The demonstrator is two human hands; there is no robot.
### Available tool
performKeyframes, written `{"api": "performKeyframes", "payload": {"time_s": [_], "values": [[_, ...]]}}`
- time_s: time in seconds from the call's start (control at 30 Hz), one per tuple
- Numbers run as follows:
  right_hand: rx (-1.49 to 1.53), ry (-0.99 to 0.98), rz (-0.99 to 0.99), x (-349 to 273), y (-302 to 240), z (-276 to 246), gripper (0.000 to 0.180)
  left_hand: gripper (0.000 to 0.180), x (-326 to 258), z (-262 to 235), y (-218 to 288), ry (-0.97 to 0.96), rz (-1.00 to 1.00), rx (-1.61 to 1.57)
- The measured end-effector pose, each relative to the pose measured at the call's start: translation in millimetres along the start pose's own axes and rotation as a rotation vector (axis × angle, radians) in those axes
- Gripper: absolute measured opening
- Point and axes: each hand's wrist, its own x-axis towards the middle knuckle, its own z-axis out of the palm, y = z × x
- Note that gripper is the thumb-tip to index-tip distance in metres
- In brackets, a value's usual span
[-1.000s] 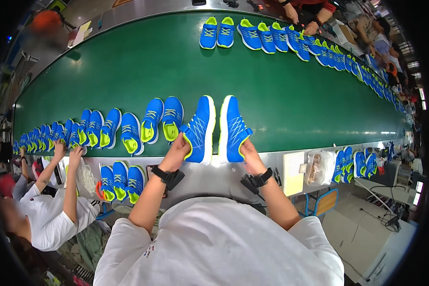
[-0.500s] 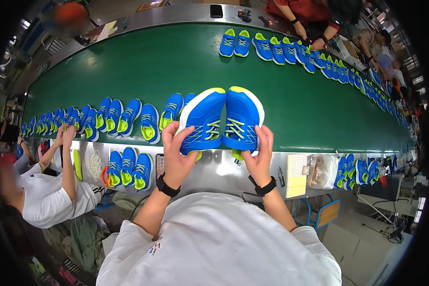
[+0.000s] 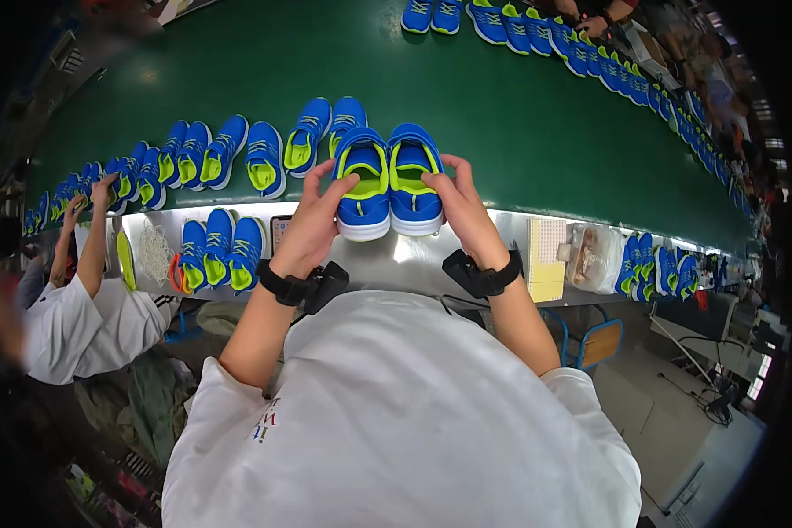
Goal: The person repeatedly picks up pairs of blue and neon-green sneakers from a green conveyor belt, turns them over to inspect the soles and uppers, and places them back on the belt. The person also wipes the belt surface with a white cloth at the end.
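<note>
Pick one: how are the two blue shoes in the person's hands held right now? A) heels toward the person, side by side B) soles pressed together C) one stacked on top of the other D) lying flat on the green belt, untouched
A: the pair of blue shoes sits side by side with white heel ends and open yellow-green insides facing the person, left hand on one, right hand on the other.

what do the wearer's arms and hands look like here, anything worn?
Both hands are bare, no gloves. The left hand and right hand each carry a black wrist strap with a blocky black device on it. Forearms are uncovered; short white sleeves of a white T-shirt, which has a small coloured mark on its left sleeve.
</note>
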Motion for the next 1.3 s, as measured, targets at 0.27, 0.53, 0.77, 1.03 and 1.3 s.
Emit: {"api": "performKeyframes", "payload": {"time_s": [0.27, 0.53, 0.77, 1.03, 1.3], "values": [[-0.422, 0.046, -0.272, 13, 84, -14, 0.089, 0.066, 0, -8, -54, -0.270, 0.091, 0.195], [-0.981, -0.483, -0.701, 104, 23, -21, 0.072, 0.026, 54, -92, -88, -0.337, 0.105, 0.663], [-1.409, -0.488, -1.416, 290, -124, 3, 0.047, 0.032, 129, -146, -28, 0.161, 0.305, 0.770], [-1.102, 0.264, -0.846, 370, -152, -13, 0.045, 0.057, 203, -170, -21, 0.214, 0.363, 1.266], [-0.541, -0.159, -0.021, 216, 152, 94, 0.090, 0.048, 207, -167, -40, 0.302, 0.213, 1.197]]}}
